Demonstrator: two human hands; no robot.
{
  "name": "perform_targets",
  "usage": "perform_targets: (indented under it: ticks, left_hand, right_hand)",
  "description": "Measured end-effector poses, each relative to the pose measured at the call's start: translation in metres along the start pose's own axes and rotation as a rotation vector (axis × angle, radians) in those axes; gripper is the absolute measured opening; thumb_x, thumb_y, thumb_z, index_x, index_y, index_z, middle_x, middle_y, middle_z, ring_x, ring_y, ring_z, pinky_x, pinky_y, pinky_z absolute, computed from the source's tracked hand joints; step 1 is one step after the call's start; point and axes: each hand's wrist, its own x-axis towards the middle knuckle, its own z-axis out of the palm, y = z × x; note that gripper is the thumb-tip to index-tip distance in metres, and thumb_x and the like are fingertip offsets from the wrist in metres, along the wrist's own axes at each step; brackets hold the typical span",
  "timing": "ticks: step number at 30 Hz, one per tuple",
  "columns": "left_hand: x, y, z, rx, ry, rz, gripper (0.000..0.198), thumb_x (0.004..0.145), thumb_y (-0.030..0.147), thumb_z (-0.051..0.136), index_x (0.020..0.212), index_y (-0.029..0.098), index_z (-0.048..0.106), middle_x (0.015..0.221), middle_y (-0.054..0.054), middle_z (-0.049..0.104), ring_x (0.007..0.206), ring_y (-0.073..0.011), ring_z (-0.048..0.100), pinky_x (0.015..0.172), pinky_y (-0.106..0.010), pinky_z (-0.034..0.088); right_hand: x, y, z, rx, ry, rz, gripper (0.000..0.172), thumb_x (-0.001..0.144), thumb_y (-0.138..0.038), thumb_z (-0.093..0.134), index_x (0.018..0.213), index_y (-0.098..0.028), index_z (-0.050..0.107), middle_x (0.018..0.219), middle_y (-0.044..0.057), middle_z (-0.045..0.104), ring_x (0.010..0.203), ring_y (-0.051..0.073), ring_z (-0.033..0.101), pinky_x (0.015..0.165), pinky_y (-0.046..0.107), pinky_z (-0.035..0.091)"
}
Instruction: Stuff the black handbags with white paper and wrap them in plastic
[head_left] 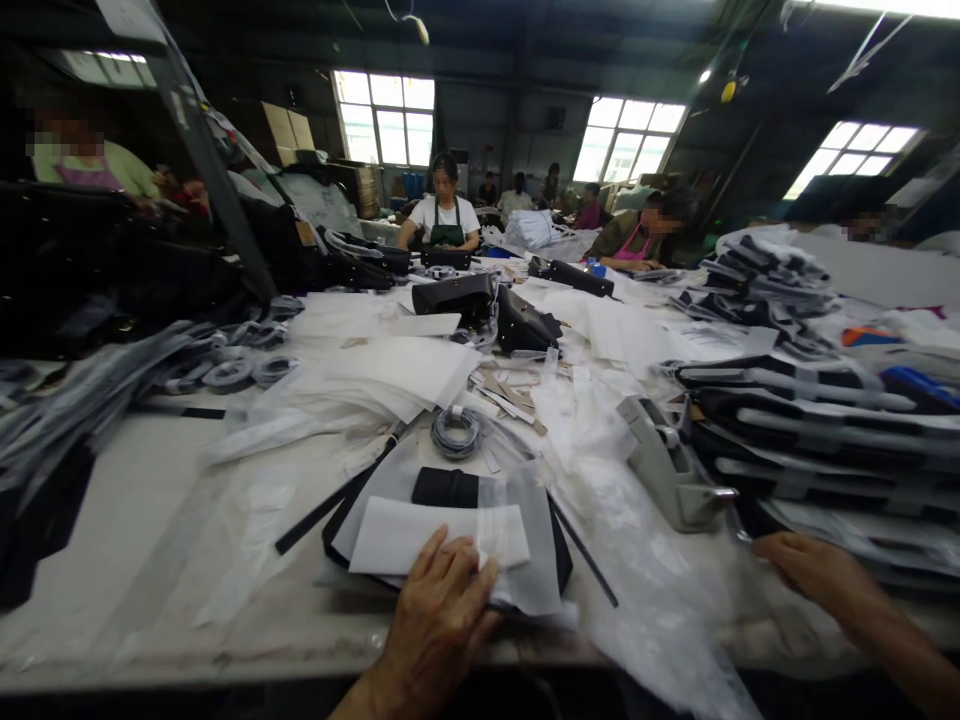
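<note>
I see a black bag (562, 560) on the pale desk (150, 520), lower centre, under translucent sheeting. Right of it stands a smooth grey tape dispenser (660, 470). My left hand (442, 610) rests, fingers extended, on a white rectangular sheet (412, 540) over the bag; my right hand (810, 570), beside the dispenser, is curled, its grip unclear.

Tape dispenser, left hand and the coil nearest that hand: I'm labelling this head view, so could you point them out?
Tape dispenser (676, 488): head view, on its grey body.
Left hand (445, 606): head view, on its back.
Coil (454, 451): head view, on its ring's near side.
</note>
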Motion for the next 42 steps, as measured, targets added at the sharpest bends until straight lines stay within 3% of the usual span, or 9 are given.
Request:
perform_targets:
  ticks: [2,5,9,12,17,21,26,33,42]
  left_hand:
    - [-0.001,0.001,0.002,-0.023,-0.016,-0.024,0.039,0.081,0.024,0.074,0.119,0.020,0.062,0.103,-0.006,0.066,0.106,-0.0271,0.065,0.104,-0.054,0.050]
    - [-0.002,0.001,0.004,-0.032,-0.026,-0.047,0.043,0.079,0.027,0.077,0.119,0.021,0.062,0.103,-0.006,0.065,0.106,-0.0271,0.065,0.105,-0.054,0.049]
    - [-0.005,0.001,0.008,-0.042,-0.010,-0.072,0.044,0.081,0.026,0.076,0.122,0.022,0.061,0.107,-0.006,0.065,0.110,-0.0266,0.064,0.108,-0.053,0.047]
    - [-0.006,0.001,0.008,-0.072,-0.020,-0.102,0.047,0.078,0.023,0.078,0.122,0.022,0.060,0.109,-0.007,0.065,0.110,-0.0264,0.063,0.109,-0.053,0.045]
    - [-0.001,0.000,0.002,-0.162,-0.097,-0.157,0.061,0.072,0.021,0.084,0.127,0.025,0.058,0.102,-0.004,0.065,0.099,-0.0239,0.065,0.109,-0.053,0.045]
    - [0.000,-0.001,0.001,-0.199,-0.093,-0.141,0.060,0.076,0.024,0.082,0.130,0.027,0.057,0.106,-0.004,0.065,0.103,-0.0246,0.065,0.109,-0.054,0.045]
    - [-0.005,-0.002,0.005,-0.249,-0.020,-0.159,0.048,0.089,0.028,0.069,0.135,0.024,0.056,0.108,-0.005,0.068,0.109,-0.0239,0.064,0.112,-0.051,0.042]
    - [-0.007,-0.003,0.010,-0.270,0.066,-0.147,0.038,0.098,0.034,0.055,0.133,0.020,0.059,0.106,-0.005,0.070,0.112,-0.0215,0.064,0.117,-0.045,0.036]
    - [-0.006,-0.004,0.006,-0.203,0.075,-0.108,0.025,0.102,0.026,0.044,0.109,0.013,0.064,0.099,-0.009,0.070,0.106,-0.0210,0.067,0.112,-0.044,0.044]
  right_hand:
    - [-0.011,-0.033,-0.009,-0.068,-0.121,-0.037,0.035,0.080,-0.050,0.054,0.059,-0.025,0.067,0.055,0.010,0.055,0.051,0.021,0.051,0.055,0.040,0.040]
    - [-0.033,-0.124,-0.002,-0.046,-0.484,-0.205,0.033,0.075,-0.053,0.059,0.067,-0.023,0.069,0.064,0.005,0.059,0.060,0.019,0.054,0.056,0.030,0.043]
    - [-0.058,-0.248,0.042,-0.115,-1.010,-0.439,0.020,0.077,-0.038,0.067,0.076,-0.019,0.073,0.066,-0.002,0.062,0.062,0.012,0.052,0.055,0.020,0.038]
    - [-0.061,-0.294,0.085,-0.282,-1.232,-0.575,0.022,0.072,-0.039,0.076,0.080,-0.019,0.075,0.058,-0.007,0.057,0.053,0.009,0.048,0.048,0.020,0.033]
    - [-0.046,-0.319,0.143,-0.658,-1.302,-0.808,0.024,0.071,-0.043,0.079,0.082,-0.022,0.077,0.057,-0.008,0.056,0.056,0.010,0.052,0.052,0.021,0.035]
    - [-0.035,-0.331,0.166,-0.804,-1.380,-0.831,0.024,0.068,-0.041,0.083,0.081,-0.022,0.076,0.060,-0.008,0.058,0.058,0.011,0.054,0.053,0.022,0.034]
    - [-0.026,-0.336,0.178,-0.757,-1.522,-0.758,0.016,0.069,-0.032,0.084,0.077,-0.020,0.075,0.058,-0.011,0.059,0.058,0.009,0.052,0.056,0.020,0.035]
    - [-0.017,-0.333,0.195,-0.777,-1.627,-0.679,0.022,0.065,-0.034,0.086,0.071,-0.019,0.071,0.054,-0.011,0.056,0.056,0.009,0.051,0.053,0.020,0.036]
    - [-0.017,-0.332,0.196,-0.770,-1.607,-0.619,0.023,0.062,-0.030,0.086,0.065,-0.018,0.067,0.050,-0.010,0.055,0.054,0.010,0.054,0.052,0.020,0.039]
